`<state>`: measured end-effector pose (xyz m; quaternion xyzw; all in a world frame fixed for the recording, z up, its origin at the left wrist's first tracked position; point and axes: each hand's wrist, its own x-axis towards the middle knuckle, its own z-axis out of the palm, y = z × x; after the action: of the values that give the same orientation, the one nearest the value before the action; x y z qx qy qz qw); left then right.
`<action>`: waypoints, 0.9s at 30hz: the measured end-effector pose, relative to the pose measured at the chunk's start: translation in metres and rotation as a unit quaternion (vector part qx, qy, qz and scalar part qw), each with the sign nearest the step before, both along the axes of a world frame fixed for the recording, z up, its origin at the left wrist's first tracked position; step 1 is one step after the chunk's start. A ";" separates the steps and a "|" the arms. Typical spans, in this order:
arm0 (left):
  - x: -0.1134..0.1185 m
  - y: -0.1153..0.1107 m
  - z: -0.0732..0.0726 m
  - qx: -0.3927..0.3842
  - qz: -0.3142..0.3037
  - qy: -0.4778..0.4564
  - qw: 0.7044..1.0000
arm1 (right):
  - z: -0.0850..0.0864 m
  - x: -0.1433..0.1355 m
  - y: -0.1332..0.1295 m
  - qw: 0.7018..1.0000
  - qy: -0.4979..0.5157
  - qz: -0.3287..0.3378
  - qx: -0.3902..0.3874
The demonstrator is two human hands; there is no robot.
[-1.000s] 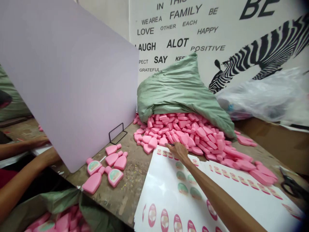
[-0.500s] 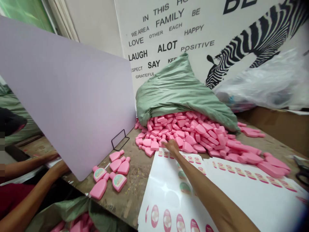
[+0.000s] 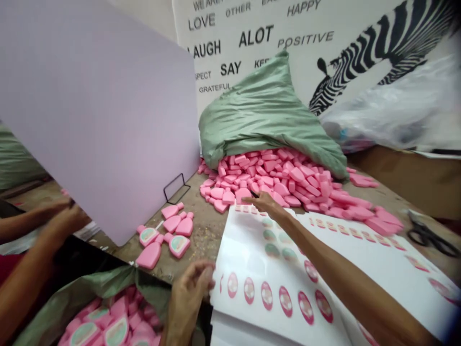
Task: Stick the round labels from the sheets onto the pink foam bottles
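Note:
My right hand (image 3: 264, 202) is over the far edge of the white sticker sheets (image 3: 248, 250), beside the pile of pink bottle-shaped pieces (image 3: 281, 178). Its index finger points left, and a small dark thing shows between the fingers, too small to name. At the sheets' left edge my left hand (image 3: 196, 283) is raised with its fingers curled and thumb close to them; whether it holds anything is hidden. Several pink pieces (image 3: 149, 254) lie on the table left of the sheets, two with oval labels.
A green sack (image 3: 262, 115) lies behind the pile. Black scissors (image 3: 428, 235) are at the right. An upright pale panel (image 3: 108, 110) with a wire stand (image 3: 176, 187) screens another person's arms (image 3: 46, 240). An open sack of pieces (image 3: 118, 317) is below.
My left hand has come into view at the lower middle. My right hand stays near the sheets' far edge. The view has tilted down, and the other person's hands have moved.

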<state>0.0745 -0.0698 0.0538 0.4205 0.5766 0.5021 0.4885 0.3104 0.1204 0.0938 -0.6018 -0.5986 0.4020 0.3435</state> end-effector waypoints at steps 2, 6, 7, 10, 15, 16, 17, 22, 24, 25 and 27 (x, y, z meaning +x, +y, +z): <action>0.023 0.015 0.006 -0.004 -0.021 -0.097 0.995 | 0.006 0.007 -0.039 0.997 0.017 0.067 -0.045; 0.075 0.023 0.013 -0.026 -0.135 -0.278 0.951 | 0.006 0.009 -0.116 0.967 0.090 0.204 -0.124; 0.084 0.021 0.012 -0.033 -0.159 -0.301 0.940 | 0.004 0.010 -0.130 0.968 0.094 0.196 -0.125; 0.095 0.015 0.004 -0.040 -0.150 -0.318 0.935 | -0.006 0.026 -0.153 0.983 0.073 0.133 -0.103; 0.095 0.016 -0.002 -0.054 -0.143 -0.323 0.934 | -0.028 0.078 -0.154 0.999 0.003 -0.023 -0.035; 0.096 0.017 -0.001 -0.066 -0.152 -0.322 0.932 | -0.035 0.088 -0.152 0.998 -0.018 -0.052 -0.009; 0.099 0.017 0.000 -0.081 -0.160 -0.318 0.931 | -0.041 0.097 -0.152 0.996 -0.045 -0.073 0.012; 0.123 0.019 0.005 -0.116 -0.171 -0.226 0.952 | -0.067 0.116 -0.149 0.974 -0.184 -0.113 0.074; 0.136 0.021 0.006 -0.103 -0.173 -0.199 0.959 | -0.070 0.114 -0.146 0.960 -0.228 -0.110 0.120; 0.142 0.022 0.006 -0.094 -0.174 -0.188 0.962 | -0.071 0.113 -0.145 0.952 -0.250 -0.102 0.145; 0.154 0.026 0.005 -0.074 -0.168 -0.160 0.970 | -0.072 0.110 -0.143 0.935 -0.295 -0.079 0.183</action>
<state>0.2286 -0.0434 0.0586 0.3884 0.4479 0.4288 0.6816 0.4204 -0.0226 0.0221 -0.6655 -0.6866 0.0618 0.2861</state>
